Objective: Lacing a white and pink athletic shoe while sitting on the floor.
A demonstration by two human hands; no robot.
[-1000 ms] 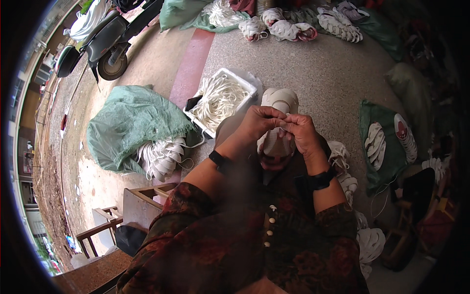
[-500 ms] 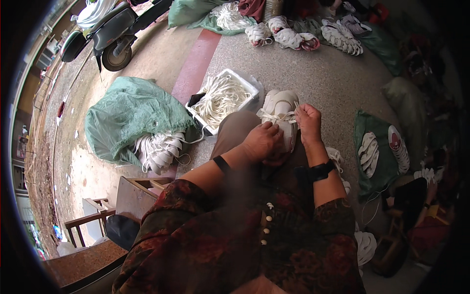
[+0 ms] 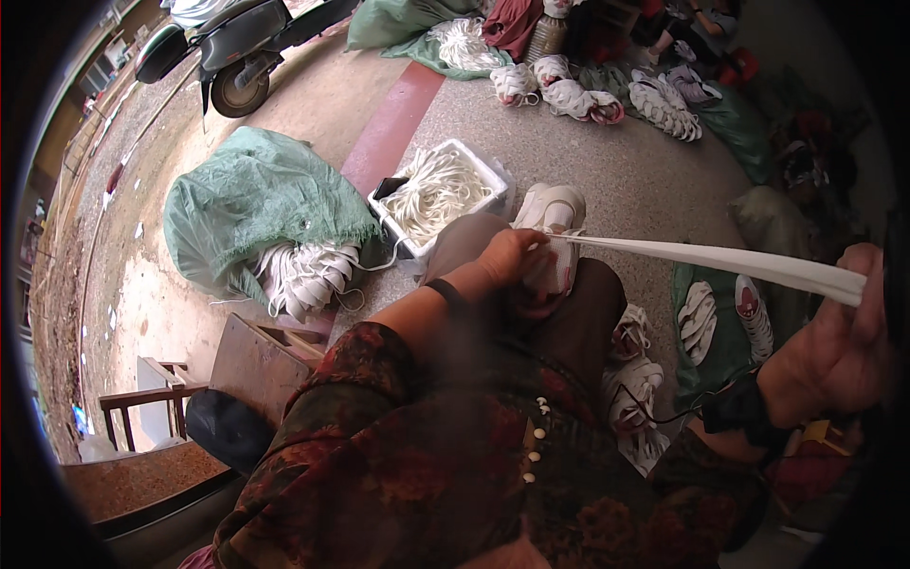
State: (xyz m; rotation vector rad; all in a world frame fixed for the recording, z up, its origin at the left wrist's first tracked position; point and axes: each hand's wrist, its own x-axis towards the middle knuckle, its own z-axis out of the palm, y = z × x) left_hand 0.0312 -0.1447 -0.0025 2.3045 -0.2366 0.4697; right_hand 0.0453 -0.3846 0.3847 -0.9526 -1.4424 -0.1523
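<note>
A cream-white sneaker point(image 3: 553, 203) rests on my lap, toe pointing away from me. From its lacing a white shoelace point(image 3: 706, 258) runs taut to the far right. My right hand point(image 3: 850, 332) is closed around the lace's outer end, close to the dark rim of the picture. Over the shoe's lacing, my left hand point(image 3: 512, 258) has its fingers pinched together on the lace where it leaves the shoe. The palm side of that hand is hidden.
A white box point(image 3: 500, 180) of loose laces stands ahead, with a green sack point(image 3: 256, 190) spilling white shoe pieces to its left. More shoes point(image 3: 635, 379) lie by my right knee. A wooden stool point(image 3: 251, 365) stands at left, a scooter point(image 3: 242, 57) beyond.
My right hand has swung from beside the shoe far out to the right, drawing the shoelace out long. The left hand stays at the shoe, shifted slightly. The view has turned a little.
</note>
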